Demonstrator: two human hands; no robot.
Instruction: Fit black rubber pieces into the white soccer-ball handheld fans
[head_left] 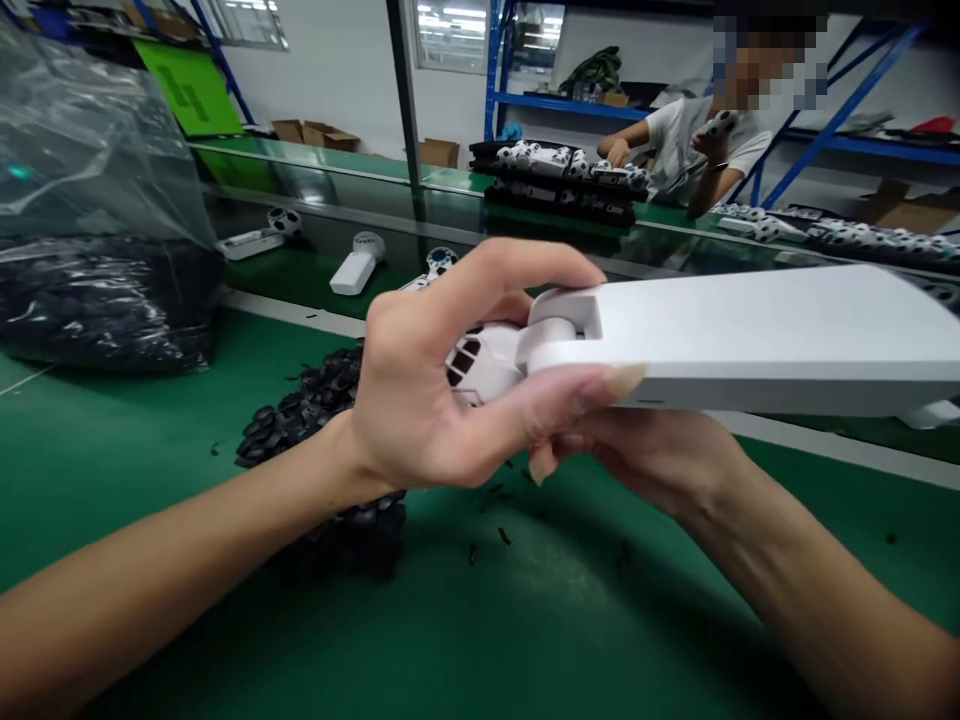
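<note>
A white device (750,320) with a long box-shaped body and a round, football-patterned head (480,365) hangs level above the green bench. My left hand (442,390) is closed around the head, its thumb and a finger pressing either side of the hinge. From below, my right hand (645,450) supports the body near the hinge; most of its fingers are hidden behind the device and my left thumb. Below and behind my left forearm lies a heap of small black plastic pieces (307,410).
At left stands a clear plastic bag (97,290) full of black pieces. Beyond a pale strip, similar white devices (356,265) lie on the conveyor. Across it sit stacked black trays (562,195) of patterned parts, beside a co-worker (675,140) holding one.
</note>
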